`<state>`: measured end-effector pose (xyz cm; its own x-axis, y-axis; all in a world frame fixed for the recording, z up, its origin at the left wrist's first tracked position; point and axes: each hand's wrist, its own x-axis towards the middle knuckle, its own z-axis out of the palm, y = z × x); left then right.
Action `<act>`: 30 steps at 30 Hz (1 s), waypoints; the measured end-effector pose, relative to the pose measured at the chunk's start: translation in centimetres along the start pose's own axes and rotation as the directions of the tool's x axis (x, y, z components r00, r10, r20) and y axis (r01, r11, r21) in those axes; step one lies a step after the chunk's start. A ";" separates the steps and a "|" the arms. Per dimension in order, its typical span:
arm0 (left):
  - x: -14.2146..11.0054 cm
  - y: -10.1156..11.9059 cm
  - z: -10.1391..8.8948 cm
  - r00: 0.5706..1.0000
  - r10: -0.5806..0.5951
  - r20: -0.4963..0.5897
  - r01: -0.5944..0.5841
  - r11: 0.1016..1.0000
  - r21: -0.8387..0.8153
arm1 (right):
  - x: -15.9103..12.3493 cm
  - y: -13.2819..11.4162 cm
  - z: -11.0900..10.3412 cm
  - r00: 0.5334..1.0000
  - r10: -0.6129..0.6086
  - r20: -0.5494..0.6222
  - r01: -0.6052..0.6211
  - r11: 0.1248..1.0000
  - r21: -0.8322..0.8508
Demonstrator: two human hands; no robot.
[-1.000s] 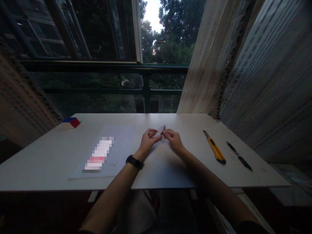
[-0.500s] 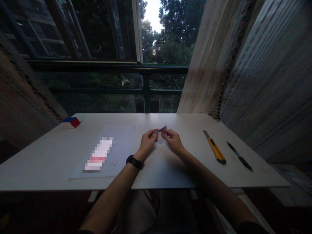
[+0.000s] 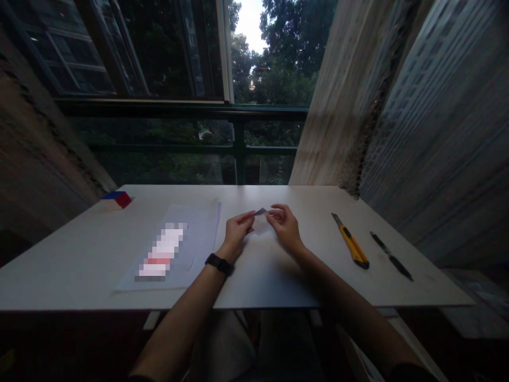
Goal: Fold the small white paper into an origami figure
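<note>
Above the middle of the white table, a small folded piece of paper (image 3: 261,224) is raised, its top coming to a point. My left hand (image 3: 237,232), a black watch on its wrist, pinches the paper's left side between thumb and fingers. At the right edge of the paper, my right hand (image 3: 287,225) has its curled fingertips and thumb on it, with the forefinger lifted a little. Part of the paper is hidden behind the fingers.
Left of my hands lies a large white sheet (image 3: 207,223) with a blurred-out item on it. A blue, red and white cube (image 3: 117,199) sits at the far left. On the right are a yellow utility knife (image 3: 350,243), blade out, and a black pen (image 3: 392,255).
The paper has turned so that more of its face shows. My hands have moved slightly apart, and the right forefinger has lifted.
</note>
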<state>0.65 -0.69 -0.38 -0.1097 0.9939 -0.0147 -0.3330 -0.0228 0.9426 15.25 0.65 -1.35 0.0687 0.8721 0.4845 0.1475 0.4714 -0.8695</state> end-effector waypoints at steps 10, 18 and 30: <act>-0.1 -0.1 0.1 0.996 0.012 0.085 -0.015 0.999 0.030 | -0.1 -0.2 -0.3 0.999 0.001 0.049 0.002 0.999 -0.051; 0.0 0.0 -0.1 0.995 0.082 0.063 -0.088 0.991 0.100 | -0.2 -0.6 -0.1 0.988 0.067 0.140 -0.074 0.996 0.050; -0.2 0.2 0.0 0.987 -0.002 0.158 0.000 1.000 0.014 | 0.1 -1.0 -0.5 0.895 0.329 0.302 -0.425 0.835 0.349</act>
<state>0.59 -0.92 -0.19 0.0407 0.9985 0.0362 -0.3200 -0.0213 0.9472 15.61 0.15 -0.39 -0.1883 0.9750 0.1183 -0.2504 0.0688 -0.9657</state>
